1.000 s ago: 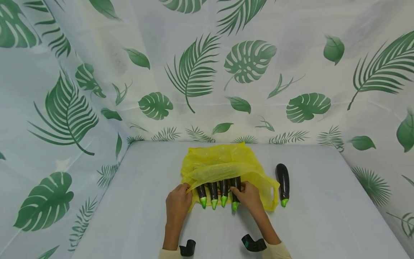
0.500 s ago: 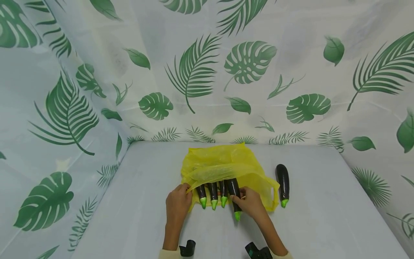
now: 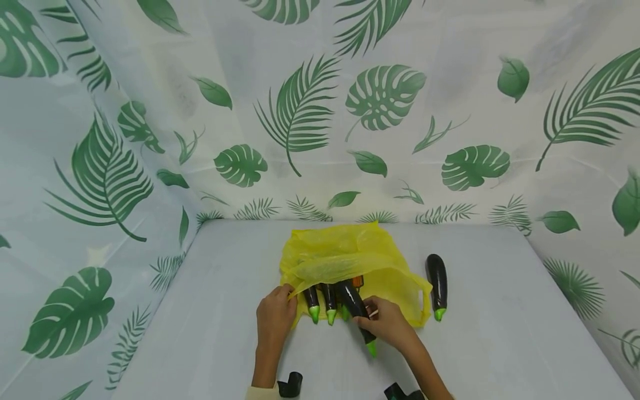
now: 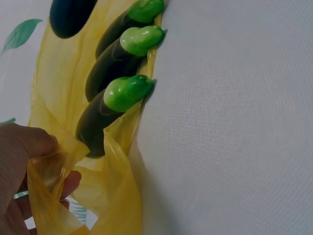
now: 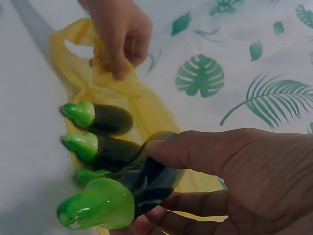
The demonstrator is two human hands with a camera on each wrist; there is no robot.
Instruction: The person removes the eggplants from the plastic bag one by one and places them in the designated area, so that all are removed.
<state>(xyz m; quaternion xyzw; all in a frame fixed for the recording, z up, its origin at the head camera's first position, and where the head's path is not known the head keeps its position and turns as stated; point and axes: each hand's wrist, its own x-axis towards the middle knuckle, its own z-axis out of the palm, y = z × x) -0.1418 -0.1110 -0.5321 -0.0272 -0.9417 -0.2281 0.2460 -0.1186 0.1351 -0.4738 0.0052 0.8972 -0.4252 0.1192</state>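
Observation:
A yellow plastic bag (image 3: 340, 239) lies flat on the table, its mouth toward me. My left hand (image 3: 275, 311) pinches the upper edge of the mouth at its left corner and holds it raised. In my right hand (image 3: 391, 322) is a glossy dark eggplant (image 5: 159, 178) with a green cap, gripped between thumb and fingers. It slants out of the mouth, cap toward me; its far end lies under the bag's edge in the head view. Beside it in the mouth, three more eggplants (image 4: 98, 112) lie side by side, green caps outward, their far ends hidden.
Another eggplant (image 3: 437, 283) lies on the white table (image 3: 490, 311), right of the bag. A small orange patch (image 3: 358, 281) shows inside the mouth, its kind unclear. Leaf-printed sheets (image 3: 320, 111) hang behind and at the sides.
My right hand has drawn the rightmost eggplant partway out of the bag toward me and tilted it, and it now covers most of its neighbour. The left hand has stayed in place.

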